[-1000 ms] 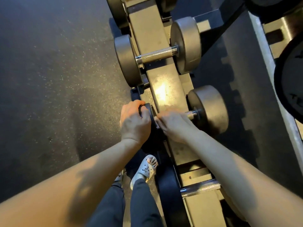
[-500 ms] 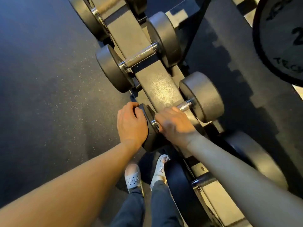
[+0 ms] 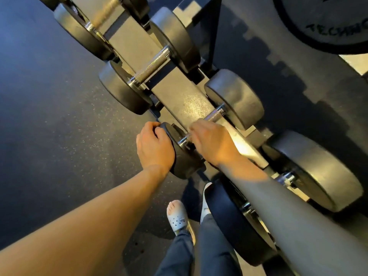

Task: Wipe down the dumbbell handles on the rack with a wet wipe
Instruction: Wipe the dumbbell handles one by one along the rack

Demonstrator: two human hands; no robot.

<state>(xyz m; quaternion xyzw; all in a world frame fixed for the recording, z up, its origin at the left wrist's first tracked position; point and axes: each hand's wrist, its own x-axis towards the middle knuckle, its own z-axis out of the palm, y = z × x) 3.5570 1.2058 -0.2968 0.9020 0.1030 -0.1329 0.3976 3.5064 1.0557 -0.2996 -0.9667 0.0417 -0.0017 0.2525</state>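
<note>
A grey dumbbell lies across the sloping rack beam (image 3: 189, 102). My left hand (image 3: 154, 146) grips the rim of its near head (image 3: 183, 158), fingers curled over the edge. My right hand (image 3: 214, 144) is wrapped over the knurled steel handle (image 3: 214, 114), of which only the far end shows beside the far head (image 3: 235, 98). No wet wipe shows; whatever is under my right palm is hidden.
Another dumbbell with a bare handle (image 3: 153, 64) sits higher on the rack, and a bigger one (image 3: 316, 170) lies lower, partly under my right forearm. A black weight plate (image 3: 328, 20) hangs at top right. My feet in pale clogs (image 3: 177, 216) stand on dark rubber floor.
The view has swung, so the rack now runs more diagonally. My right hand has slid a little along the handle toward the near head. My left hand keeps its hold.
</note>
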